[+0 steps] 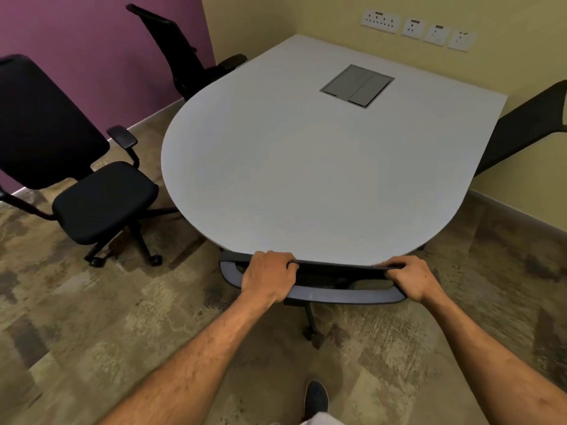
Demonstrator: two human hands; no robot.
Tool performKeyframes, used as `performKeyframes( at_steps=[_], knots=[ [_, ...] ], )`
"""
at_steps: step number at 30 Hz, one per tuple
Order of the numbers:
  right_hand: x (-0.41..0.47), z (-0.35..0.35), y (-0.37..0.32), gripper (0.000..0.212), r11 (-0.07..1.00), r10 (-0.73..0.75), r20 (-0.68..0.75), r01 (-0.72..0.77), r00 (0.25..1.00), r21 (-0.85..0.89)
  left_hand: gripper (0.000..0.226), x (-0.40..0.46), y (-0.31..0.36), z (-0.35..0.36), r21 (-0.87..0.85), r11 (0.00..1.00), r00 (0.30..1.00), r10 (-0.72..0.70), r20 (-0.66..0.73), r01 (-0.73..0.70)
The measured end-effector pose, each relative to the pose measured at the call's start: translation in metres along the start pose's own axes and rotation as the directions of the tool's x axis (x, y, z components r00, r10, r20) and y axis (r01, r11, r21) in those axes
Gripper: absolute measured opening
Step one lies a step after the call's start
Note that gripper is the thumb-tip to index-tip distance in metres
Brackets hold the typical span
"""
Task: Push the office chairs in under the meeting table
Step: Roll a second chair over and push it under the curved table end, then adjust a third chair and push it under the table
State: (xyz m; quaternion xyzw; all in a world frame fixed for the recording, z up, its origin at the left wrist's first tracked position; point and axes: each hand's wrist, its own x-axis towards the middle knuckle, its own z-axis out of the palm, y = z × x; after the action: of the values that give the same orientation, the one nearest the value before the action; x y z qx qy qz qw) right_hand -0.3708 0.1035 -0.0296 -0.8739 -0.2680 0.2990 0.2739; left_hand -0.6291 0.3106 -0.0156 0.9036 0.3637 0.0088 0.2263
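A person's left hand [268, 277] and right hand [412, 279] clamp a chair backrest [337, 294] pressed against the meeting table [306, 164].

You will find no legible text, label, brand, number or sign anywhere in this view. The row of white wall socket plates [418, 28], on the yellow wall behind the far edge of the pale grey rounded meeting table [306, 167], carries small dark marks near each plate's top, but they are too small and blurred to read. The grey rectangular cable hatch [357, 85] set into the table top near its far end shows no marking you can make out.
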Motion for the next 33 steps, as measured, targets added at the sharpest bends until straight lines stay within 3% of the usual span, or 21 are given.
performKeyframes(
  at_steps=[10,13,16,18,20,24,29,33],
  knots=[
    [0.002,-0.024,0.017,0.031,1.0,0.0,0.017,0.0,1.0,-0.007,0.037,-0.005,0.027,0.013,-0.011,1.0,0.999,-0.012,0.041,0.012],
    [0.007,-0.03,0.016,0.036,0.995,-0.012,0.141,0.026,0.99,-0.097,0.036,-0.005,0.029,0.006,-0.045,0.999,0.997,-0.008,0.077,0.012],
    [0.009,-0.036,0.014,0.037,0.989,0.013,0.295,0.032,0.955,-0.146,0.045,-0.005,0.021,-0.008,-0.051,0.999,0.98,0.0,0.201,0.011],
    [0.007,-0.041,0.003,0.058,0.981,0.01,0.382,0.064,0.924,-0.18,0.054,-0.002,0.014,-0.022,-0.058,0.998,0.96,0.041,0.278,-0.025],
    [0.005,-0.039,-0.023,0.069,0.977,-0.028,0.411,0.113,0.911,-0.183,0.061,0.0,0.001,-0.039,-0.088,0.996,0.961,0.049,0.271,-0.026],
    [0.014,-0.002,-0.112,0.069,0.964,-0.19,0.387,0.247,0.902,-0.101,0.064,0.005,-0.055,-0.072,-0.121,0.99,0.986,-0.049,0.157,0.068],
    [0.051,0.106,-0.243,0.06,0.899,-0.384,0.324,0.43,0.865,-0.084,0.06,0.01,-0.175,-0.125,-0.108,0.979,0.984,-0.163,0.075,0.171],
    [0.062,0.196,-0.324,0.057,0.878,-0.438,0.26,0.471,0.861,-0.081,0.056,-0.001,-0.278,-0.174,-0.059,0.978,0.979,-0.201,0.025,0.203]
  ],
)
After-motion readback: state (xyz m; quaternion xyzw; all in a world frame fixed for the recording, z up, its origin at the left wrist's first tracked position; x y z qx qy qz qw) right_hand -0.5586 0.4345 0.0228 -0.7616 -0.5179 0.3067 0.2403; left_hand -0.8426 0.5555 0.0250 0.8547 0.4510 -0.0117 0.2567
